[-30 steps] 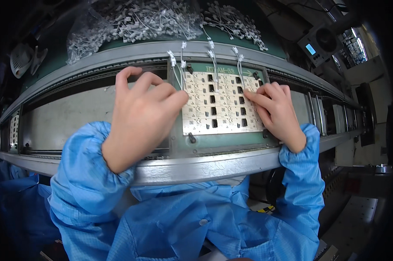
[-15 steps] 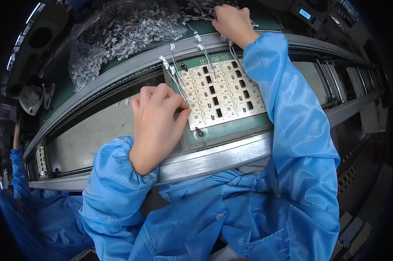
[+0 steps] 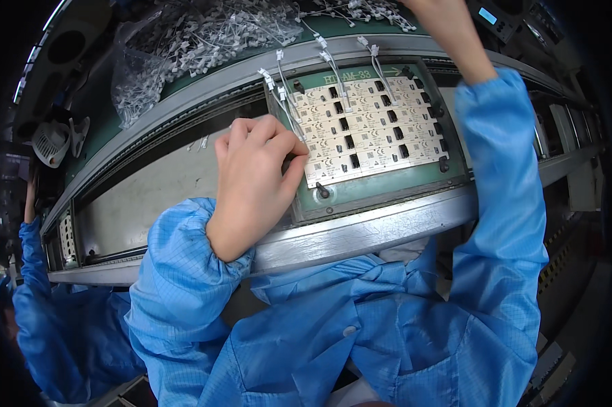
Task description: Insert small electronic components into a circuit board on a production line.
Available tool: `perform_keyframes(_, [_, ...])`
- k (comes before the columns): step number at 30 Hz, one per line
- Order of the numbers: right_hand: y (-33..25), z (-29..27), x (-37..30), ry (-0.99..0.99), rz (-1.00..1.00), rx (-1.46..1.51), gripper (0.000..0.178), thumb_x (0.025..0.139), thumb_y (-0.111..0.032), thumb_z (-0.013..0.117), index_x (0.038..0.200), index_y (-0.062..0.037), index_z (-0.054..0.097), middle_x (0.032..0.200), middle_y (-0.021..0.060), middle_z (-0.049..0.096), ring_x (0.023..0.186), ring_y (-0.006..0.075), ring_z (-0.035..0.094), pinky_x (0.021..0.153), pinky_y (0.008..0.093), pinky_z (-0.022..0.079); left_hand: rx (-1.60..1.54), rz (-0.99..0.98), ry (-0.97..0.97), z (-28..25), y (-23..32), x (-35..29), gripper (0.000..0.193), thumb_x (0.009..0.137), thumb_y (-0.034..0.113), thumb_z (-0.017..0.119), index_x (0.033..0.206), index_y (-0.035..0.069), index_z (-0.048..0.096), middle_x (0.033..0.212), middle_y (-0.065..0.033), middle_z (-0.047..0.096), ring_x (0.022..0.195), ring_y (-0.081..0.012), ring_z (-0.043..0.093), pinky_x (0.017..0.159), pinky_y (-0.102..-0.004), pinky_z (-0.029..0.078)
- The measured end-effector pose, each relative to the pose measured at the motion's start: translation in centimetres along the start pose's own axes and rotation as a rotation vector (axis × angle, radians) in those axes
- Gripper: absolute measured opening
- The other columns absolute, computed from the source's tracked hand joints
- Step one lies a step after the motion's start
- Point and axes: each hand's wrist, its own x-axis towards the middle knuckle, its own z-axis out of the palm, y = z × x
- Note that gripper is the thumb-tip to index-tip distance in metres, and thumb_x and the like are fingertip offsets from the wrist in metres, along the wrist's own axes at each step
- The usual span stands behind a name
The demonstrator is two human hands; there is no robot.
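A panel of white circuit boards (image 3: 377, 129) with black connectors sits in a green fixture (image 3: 387, 180) in front of me. At its left edge my left hand (image 3: 255, 180) has thumb and forefinger pinched together; whatever lies between the tips is hidden. White two-wire cables (image 3: 289, 108) run down the panel's left side toward those fingertips, their plugs beyond the far rail. More cables (image 3: 334, 68) (image 3: 379, 71) lead from the panel over its far edge. My right hand (image 3: 438, 13) reaches past the far rail at the top, its fingers cut off by the frame.
A clear plastic bag (image 3: 133, 88) of white cables (image 3: 218, 41) lies beyond the far rail, with loose cables (image 3: 367, 10) to its right. A metal rail (image 3: 367, 234) runs along the near side. A small white fan (image 3: 51, 146) stands far left. Another person's blue sleeve (image 3: 31, 254) shows at left.
My right hand has moved up and to the right, away from the loose cables and partly out of view. The left hand stays pinched at the panel's left edge. The view has shifted slightly.
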Motion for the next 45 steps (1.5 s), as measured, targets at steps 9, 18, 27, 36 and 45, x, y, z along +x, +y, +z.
perform_keyframes(9, [-0.9,-6.6,-9.3,-0.174,0.142,0.184,0.017,0.099,-0.016,0.066,0.106,-0.0017,0.071,0.093,-0.0011,0.068,0.086,0.0051,0.06,0.077,0.0209,0.047,0.049,0.043,-0.011,-0.2,0.1,0.3,0.005,0.08,0.01,0.073,0.085,0.011,0.071,0.092,-0.0006,0.061,0.102,-0.0274,0.053,0.092,-0.0449,0.034])
perform_keyframes(18, [-1.2,-6.1,-11.8,-0.102,0.292,0.314,0.015,0.097,-0.013,0.067,0.106,-0.001,0.07,0.097,-0.0005,0.069,0.088,0.0066,0.062,0.076,0.0207,0.046,0.21,0.209,-0.07,-1.5,1.8,0.0,0.021,0.076,0.005,0.07,0.097,0.008,0.072,0.094,-0.005,0.061,0.103,-0.0301,0.053,0.093,-0.0436,0.037])
perform_keyframes(27, [-0.9,-5.4,-12.9,-0.198,0.276,0.514,0.028,0.097,-0.008,0.065,0.123,0.0008,0.068,0.11,0.0087,0.073,0.104,0.0144,0.067,0.094,0.0273,0.052,0.235,0.255,-0.144,-1.7,-1.6,10.5,0.026,0.082,0.01,0.068,0.108,0.011,0.07,0.098,-0.009,0.065,0.097,-0.0304,0.065,0.084,-0.0477,0.049])
perform_keyframes(36, [-1.2,-3.9,-13.0,-0.179,0.151,0.241,0.012,0.094,-0.007,0.068,0.103,0.001,0.069,0.096,0.0084,0.074,0.091,0.017,0.071,0.079,0.0282,0.055,0.681,0.277,-0.05,3.2,-8.2,21.0,0.018,0.09,0.017,0.063,0.107,0.016,0.07,0.101,-0.0086,0.07,0.099,-0.0307,0.068,0.082,-0.053,0.05])
perform_keyframes(45, [0.1,-2.5,-13.7,-0.296,-0.23,0.02,0.01,0.084,-0.006,0.073,0.091,-0.003,0.067,0.089,0.0059,0.068,0.084,0.0252,0.062,0.083,0.0352,0.047,-0.848,-0.126,0.259,-1.0,-5.5,16.5,0.016,0.095,0.009,0.061,0.105,-0.002,0.066,0.089,-0.0124,0.073,0.079,-0.0171,0.069,0.069,-0.0329,0.055])
